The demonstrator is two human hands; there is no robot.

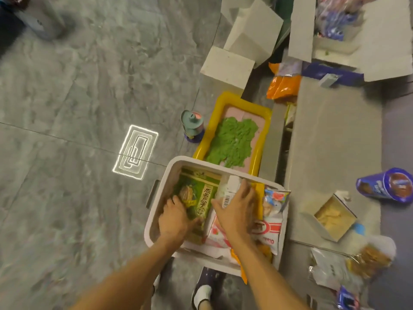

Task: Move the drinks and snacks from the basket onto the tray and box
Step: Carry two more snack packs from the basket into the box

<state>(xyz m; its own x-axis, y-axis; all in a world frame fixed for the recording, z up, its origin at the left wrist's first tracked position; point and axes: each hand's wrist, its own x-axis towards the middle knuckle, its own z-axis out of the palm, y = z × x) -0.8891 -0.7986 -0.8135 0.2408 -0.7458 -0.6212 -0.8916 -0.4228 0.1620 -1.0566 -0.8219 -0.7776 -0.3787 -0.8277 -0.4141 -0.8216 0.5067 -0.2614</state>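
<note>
1. A white basket [156, 211] with rounded corners is sitting on the grey floor, packed with snack packs.
2. A green snack packet [199, 193] with printed characters is lying flat in the basket's left half.
3. A white carton [230, 191] with a barcode is lying tilted near the basket's middle.
4. A white and red bag [271, 229] is leaning against the basket's right wall, with a blue and white packet [276, 198] poking above the rim just beyond it.
5. A yellow tray [263, 139] with a pink floor and a green patch is lying just beyond the basket, its near end touching the basket's far rim.
</note>
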